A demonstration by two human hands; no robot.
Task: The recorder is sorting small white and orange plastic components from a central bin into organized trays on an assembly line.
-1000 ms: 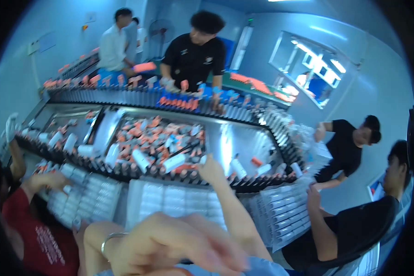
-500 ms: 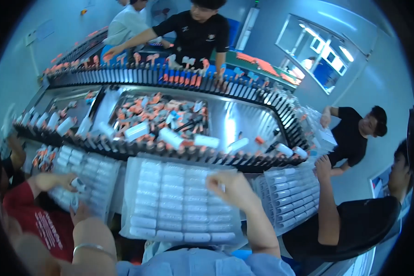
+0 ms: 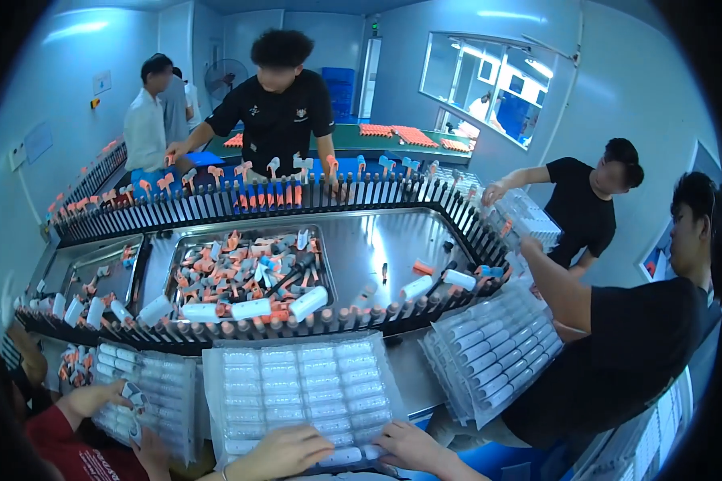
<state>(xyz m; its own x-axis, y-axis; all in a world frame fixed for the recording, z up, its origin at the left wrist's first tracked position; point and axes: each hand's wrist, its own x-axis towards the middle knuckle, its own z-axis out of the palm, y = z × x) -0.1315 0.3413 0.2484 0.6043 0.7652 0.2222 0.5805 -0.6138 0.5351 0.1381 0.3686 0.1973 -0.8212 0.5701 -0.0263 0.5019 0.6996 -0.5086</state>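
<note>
A clear plastic tray (image 3: 309, 393) with rows of white cylinders lies in front of me. Both hands are at its near edge. My left hand (image 3: 289, 450) has its fingers bent down over the left part of a white cylinder (image 3: 341, 457) in the nearest row. My right hand (image 3: 413, 450) reaches in from the other side, its fingers closed at the cylinder's right end. Fingertips of both hands are partly hidden, and the frame's lower edge cuts off my forearms.
Beyond the tray runs a rack of black upright holders (image 3: 353, 321) around a metal table (image 3: 377, 240). A bin (image 3: 249, 268) there holds orange and grey parts. Co-workers handle a tray (image 3: 493, 349) at right and small parts at left. Another person (image 3: 277, 112) stands across.
My left hand has moved right from beside the red-sleeved co-worker to the tray's near edge. My right hand has come down from above the tray to that edge. The view has shifted.
</note>
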